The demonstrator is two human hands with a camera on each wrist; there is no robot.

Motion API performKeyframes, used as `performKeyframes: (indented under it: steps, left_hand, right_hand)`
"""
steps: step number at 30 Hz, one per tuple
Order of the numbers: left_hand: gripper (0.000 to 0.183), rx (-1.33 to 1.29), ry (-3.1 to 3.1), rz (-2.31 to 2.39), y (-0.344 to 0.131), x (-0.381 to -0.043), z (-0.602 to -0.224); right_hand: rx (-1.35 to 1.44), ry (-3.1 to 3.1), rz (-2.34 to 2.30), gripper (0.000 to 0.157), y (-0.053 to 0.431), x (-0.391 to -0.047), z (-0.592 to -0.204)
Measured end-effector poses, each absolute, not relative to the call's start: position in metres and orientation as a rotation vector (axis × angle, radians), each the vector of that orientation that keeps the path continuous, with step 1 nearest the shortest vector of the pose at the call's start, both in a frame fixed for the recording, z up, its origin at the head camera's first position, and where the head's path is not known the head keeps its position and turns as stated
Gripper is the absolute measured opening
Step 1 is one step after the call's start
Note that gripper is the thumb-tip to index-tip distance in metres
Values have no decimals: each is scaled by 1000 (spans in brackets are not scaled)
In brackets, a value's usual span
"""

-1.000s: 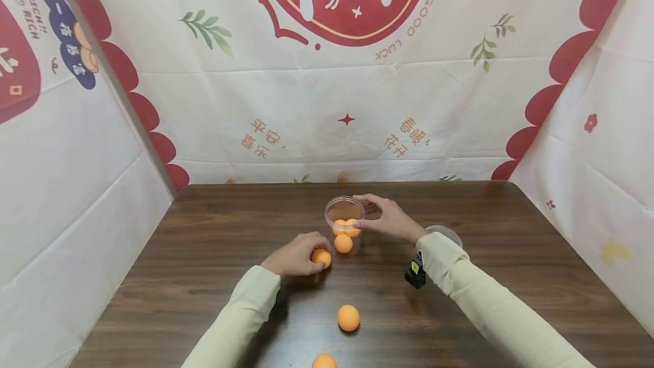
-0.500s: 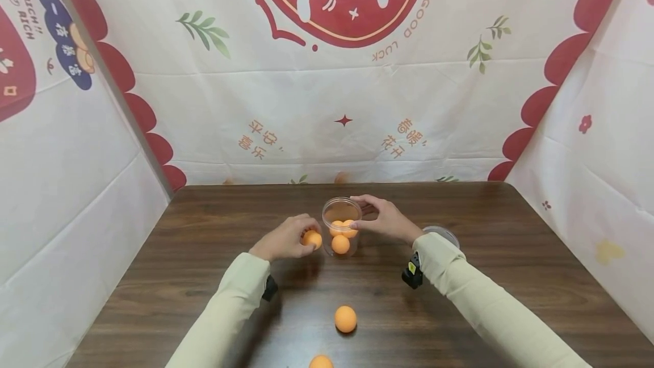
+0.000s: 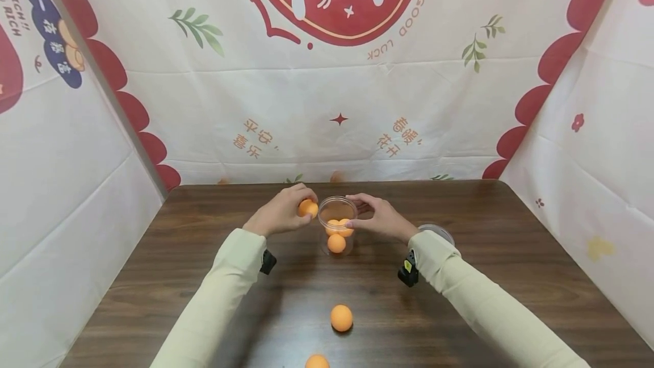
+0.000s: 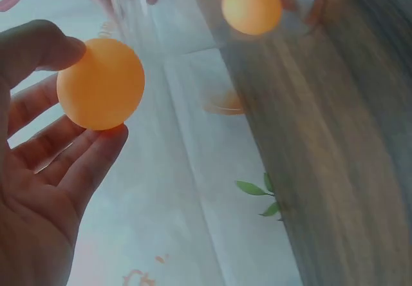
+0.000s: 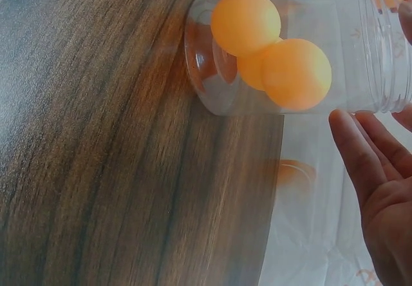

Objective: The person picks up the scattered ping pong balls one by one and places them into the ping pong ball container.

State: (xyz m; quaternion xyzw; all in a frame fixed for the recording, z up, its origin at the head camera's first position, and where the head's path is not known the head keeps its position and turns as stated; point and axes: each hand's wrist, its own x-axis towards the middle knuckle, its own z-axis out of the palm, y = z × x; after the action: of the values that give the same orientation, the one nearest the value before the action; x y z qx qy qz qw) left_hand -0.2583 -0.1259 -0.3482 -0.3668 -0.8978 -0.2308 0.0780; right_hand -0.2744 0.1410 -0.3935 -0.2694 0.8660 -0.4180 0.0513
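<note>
Just left of the mouth of the clear plastic jar, your left hand holds an orange ping-pong ball up off the desk. Those fingers are open only as far as the ball's width, thumb on one side, fingertips opposite; whether the ball touches the rim, you cannot tell. Expect it to be very light, smooth and hollow: hard-shelled but thin, so a firm squeeze could dent it or make it pop out. A light pinch across its widest part should be enough, with the far side left bare as it is now.

Your right hand is spread wide around the jar's upper part, thumb at the near rim and fingers along the side. The jar looks stiff yet thin-walled, light and rather slick, so steady it near the threaded neck without pressing the wall in. Three matching balls lie inside. Two loose balls sit nearer you and would probably roll at a nudge; take those from above, fingers on both sides.
</note>
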Motion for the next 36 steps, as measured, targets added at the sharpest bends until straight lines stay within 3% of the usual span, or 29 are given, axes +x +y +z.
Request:
performKeyframes:
  steps: [18, 36]
  left_hand:
    - [21, -1230, -2688, -653, -84, -269, -344]
    - [25, -1220, -2775, -675, -81, -268, -349]
  right_hand:
    - [-855, 2602, -1291, 65, 141, -275, -396]
    - [-851, 2596, -1304, 64, 143, -274, -394]
